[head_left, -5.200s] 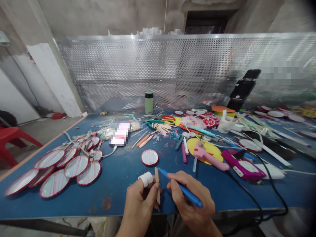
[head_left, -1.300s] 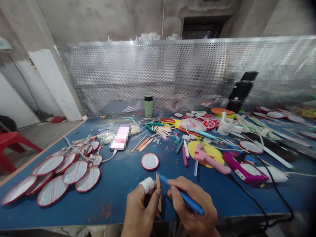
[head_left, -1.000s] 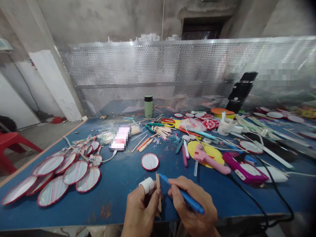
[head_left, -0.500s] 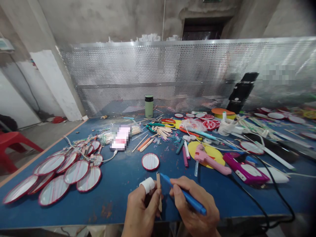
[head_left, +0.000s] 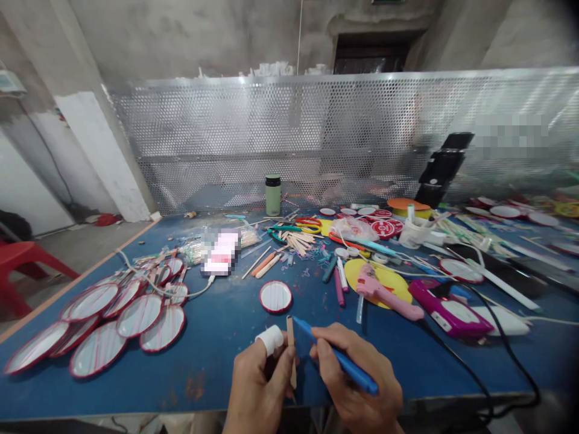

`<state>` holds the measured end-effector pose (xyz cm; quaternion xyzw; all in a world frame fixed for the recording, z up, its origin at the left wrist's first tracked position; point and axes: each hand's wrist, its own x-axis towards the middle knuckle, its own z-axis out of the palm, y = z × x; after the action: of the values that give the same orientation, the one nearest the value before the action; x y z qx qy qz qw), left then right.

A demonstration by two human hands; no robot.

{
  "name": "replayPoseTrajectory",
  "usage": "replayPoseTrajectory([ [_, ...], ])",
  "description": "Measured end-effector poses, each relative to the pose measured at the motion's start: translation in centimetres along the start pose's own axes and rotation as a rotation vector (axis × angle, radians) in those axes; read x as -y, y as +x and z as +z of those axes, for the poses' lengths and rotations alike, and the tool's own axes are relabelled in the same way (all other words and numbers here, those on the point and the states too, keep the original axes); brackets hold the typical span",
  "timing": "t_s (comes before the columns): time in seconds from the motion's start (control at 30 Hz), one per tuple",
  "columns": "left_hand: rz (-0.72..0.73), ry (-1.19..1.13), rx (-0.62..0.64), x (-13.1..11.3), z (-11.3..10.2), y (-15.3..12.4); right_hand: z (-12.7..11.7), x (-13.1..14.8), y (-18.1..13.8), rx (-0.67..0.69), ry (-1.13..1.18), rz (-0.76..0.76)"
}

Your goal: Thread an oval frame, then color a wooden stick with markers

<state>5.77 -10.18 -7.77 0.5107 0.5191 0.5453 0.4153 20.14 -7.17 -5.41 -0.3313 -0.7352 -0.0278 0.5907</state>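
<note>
My left hand, with a white wrap round one finger, pinches a flat wooden craft stick that points upward, its top end dark. In my right hand is a blue marker pen, held in a writing grip. The pen's tip is right by the upper end of the stick; whether it touches cannot be made out. Just beyond both hands lies a white disc with a red rim, flat on the blue table.
Several red-rimmed discs are heaped at the left, near a phone on a cable. To the right lie a pink glue gun on a yellow disc, a purple device and loose markers. A green flask stands behind.
</note>
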Motion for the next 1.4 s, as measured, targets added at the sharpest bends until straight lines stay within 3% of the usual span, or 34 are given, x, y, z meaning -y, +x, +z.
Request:
replayPoseTrajectory([
  [0.17, 0.008, 0.022, 0.093, 0.48, -0.36, 0.14, 0.03, -0.11, -0.1, -0.011, 0.004, -0.025],
  [0.43, -0.004, 0.017, 0.07, -0.04, -0.27, 0.13, 0.02, 0.07, -0.01, 0.002, 0.019, 0.01],
  [0.6, -0.006, -0.023, -0.021, -0.3, 0.01, -0.02, 0.08, 0.0, -0.07, -0.008, 0.03, -0.005],
  [0.77, -0.015, 0.028, 0.059, -0.13, -0.21, 0.08, -0.01, 0.03, -0.04, 0.01, 0.023, -0.02],
  [1.4, -0.026, -0.025, 0.056, 0.07, -0.34, 0.19, -0.03, 0.09, 0.02, -0.021, 0.027, -0.021],
])
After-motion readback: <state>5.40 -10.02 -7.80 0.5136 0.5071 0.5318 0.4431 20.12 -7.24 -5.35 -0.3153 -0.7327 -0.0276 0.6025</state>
